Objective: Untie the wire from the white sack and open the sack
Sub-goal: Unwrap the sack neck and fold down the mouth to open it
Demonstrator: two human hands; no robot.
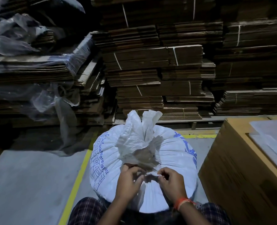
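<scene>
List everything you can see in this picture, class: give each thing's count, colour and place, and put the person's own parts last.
white sack: one, white woven with blue print, on the floor in the centre, its gathered neck standing up.
wire: too thin and dim to make out at the neck.
flattened cardboard stacks: many bundles, brown, tied with pale string, across the back.
clear plastic sheeting: several loose pieces, over the stacks at left.
cardboard box: one, brown, right of the sack, with a pale sheet on top.
floor line: yellow, on the grey floor, left of the sack.
checked trousers: dark, bottom edge.
left hand: fingers pinching at the sack's neck.
right hand: fingers pinching at the neck; orange thread on the wrist.
</scene>
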